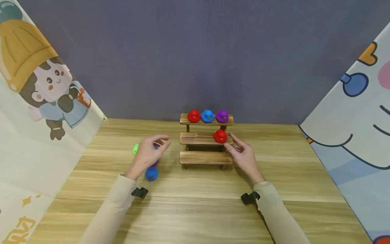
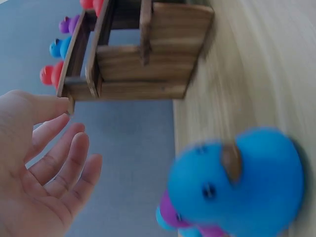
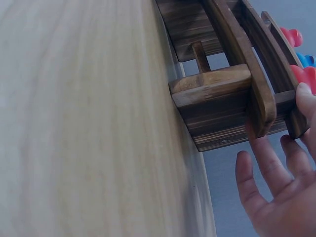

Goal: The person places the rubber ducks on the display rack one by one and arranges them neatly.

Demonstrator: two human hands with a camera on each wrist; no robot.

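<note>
A three-tier wooden stand (image 1: 205, 157) holds a red duck (image 1: 220, 136) at the right end of its middle shelf. Right beside that duck is my right hand (image 1: 243, 157), thumb and index finger spread by the shelf end; in the right wrist view the thumb tip lies against or very near the red duck (image 3: 305, 76). My left hand (image 1: 149, 152) hovers left of the stand, fingers loosely bent and nothing in them. Below and behind it are a blue duck (image 1: 151, 174), a partly hidden purple duck (image 1: 155, 163) and a green toy (image 1: 135, 149).
On the top shelf sit a red duck (image 1: 194, 116), a blue duck (image 1: 208, 116) and a purple duck (image 1: 222, 116). The stand is near the back of the wooden table (image 1: 201, 210), before a grey wall (image 1: 195, 61). Printed panels flank both sides.
</note>
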